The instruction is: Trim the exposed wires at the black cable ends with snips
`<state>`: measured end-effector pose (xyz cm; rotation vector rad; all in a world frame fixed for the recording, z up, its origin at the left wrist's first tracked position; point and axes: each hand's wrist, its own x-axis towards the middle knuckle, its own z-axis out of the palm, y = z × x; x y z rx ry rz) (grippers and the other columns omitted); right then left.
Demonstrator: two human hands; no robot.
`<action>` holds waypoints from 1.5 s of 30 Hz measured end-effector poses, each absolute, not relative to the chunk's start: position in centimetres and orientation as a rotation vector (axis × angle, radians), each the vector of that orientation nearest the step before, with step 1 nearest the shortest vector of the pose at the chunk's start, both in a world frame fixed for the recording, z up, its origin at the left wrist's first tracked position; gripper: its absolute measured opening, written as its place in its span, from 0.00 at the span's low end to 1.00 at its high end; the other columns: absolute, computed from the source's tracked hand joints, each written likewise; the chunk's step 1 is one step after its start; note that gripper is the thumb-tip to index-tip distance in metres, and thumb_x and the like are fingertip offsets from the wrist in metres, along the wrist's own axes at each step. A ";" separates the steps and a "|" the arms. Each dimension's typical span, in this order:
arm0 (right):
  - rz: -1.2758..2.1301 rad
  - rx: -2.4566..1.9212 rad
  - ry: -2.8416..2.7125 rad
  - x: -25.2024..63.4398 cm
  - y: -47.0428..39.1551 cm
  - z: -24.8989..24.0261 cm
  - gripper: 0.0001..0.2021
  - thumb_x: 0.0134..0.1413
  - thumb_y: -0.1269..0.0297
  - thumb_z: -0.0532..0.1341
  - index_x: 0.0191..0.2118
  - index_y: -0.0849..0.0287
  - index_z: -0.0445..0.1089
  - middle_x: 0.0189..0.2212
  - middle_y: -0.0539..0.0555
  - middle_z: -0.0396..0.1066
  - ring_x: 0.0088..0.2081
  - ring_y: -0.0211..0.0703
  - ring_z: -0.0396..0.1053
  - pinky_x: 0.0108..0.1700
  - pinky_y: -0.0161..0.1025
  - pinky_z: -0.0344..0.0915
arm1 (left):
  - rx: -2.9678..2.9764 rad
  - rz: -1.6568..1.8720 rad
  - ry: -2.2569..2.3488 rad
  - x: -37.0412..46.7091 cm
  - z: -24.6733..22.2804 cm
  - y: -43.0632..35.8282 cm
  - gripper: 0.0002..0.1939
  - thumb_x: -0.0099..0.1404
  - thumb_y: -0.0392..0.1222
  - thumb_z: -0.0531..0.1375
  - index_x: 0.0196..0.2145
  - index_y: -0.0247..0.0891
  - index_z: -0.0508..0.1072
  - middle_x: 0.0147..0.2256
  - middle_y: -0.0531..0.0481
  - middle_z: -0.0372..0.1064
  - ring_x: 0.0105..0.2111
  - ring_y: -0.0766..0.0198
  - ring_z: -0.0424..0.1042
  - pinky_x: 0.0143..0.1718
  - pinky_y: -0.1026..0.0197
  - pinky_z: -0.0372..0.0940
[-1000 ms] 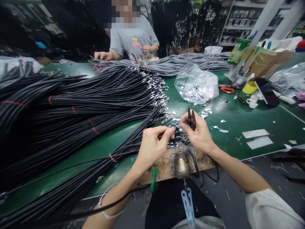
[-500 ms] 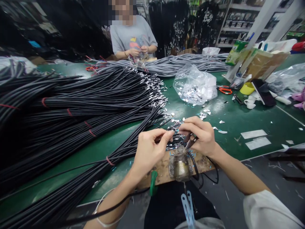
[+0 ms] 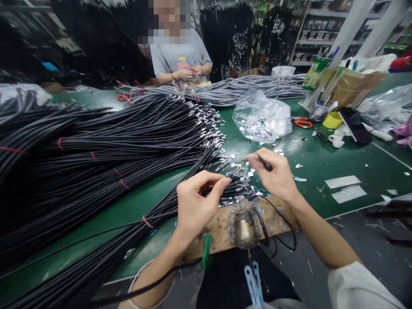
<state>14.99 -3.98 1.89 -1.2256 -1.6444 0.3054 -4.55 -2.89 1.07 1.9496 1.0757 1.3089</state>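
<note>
My left hand (image 3: 201, 204) pinches the end of a black cable (image 3: 161, 281) between thumb and forefinger, above the near edge of the green table. To its right, my right hand (image 3: 275, 174) is closed around a dark tool (image 3: 266, 164), mostly hidden by the fingers. Beyond and below the hands lie stripped cable ends with fine coloured wires (image 3: 243, 174). A plastic-wrapped device (image 3: 243, 227) sits on a worn wooden board (image 3: 217, 229) between my forearms. Bundles of black cables (image 3: 128, 141) fill the left side.
A clear bag of scraps (image 3: 264, 118), orange-handled scissors (image 3: 302, 122), a phone (image 3: 354, 124) and yellow tape (image 3: 332, 120) lie at the right. Across the table, a person in a grey shirt (image 3: 180, 51) handles wires behind grey cables (image 3: 257, 88). A green clamp (image 3: 206, 251) grips the board.
My right hand has lifted away from my left hand and the cable end, and its fingers now cover most of the tool. My left hand has shifted slightly left.
</note>
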 end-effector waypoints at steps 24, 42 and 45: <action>0.324 -1.014 -1.643 12.7 -5.0 1.4 0.04 0.49 0.73 0.61 0.30 0.58 0.74 0.27 0.50 0.72 0.26 0.34 0.66 0.29 0.34 0.65 | 2.057 1.158 1.039 -4.8 0.5 -2.8 0.13 0.64 0.41 0.55 0.25 0.35 0.72 0.20 0.53 0.66 0.19 0.72 0.60 0.19 0.68 0.53; -0.093 -0.946 -1.691 12.7 -5.5 -0.1 0.12 0.49 0.74 0.65 0.41 0.55 0.75 0.31 0.51 0.74 0.29 0.36 0.69 0.31 0.35 0.66 | 1.833 1.076 1.045 -4.7 0.3 -2.8 0.17 0.65 0.47 0.54 0.22 0.35 0.69 0.17 0.55 0.59 0.17 0.72 0.54 0.17 0.67 0.50; 0.229 -1.058 -1.562 12.4 -5.3 1.0 0.02 0.49 0.70 0.66 0.31 0.58 0.76 0.27 0.50 0.73 0.27 0.34 0.68 0.29 0.33 0.64 | 1.894 1.073 1.028 -4.7 0.5 -2.8 0.17 0.65 0.45 0.54 0.22 0.35 0.69 0.18 0.54 0.61 0.17 0.72 0.56 0.18 0.68 0.51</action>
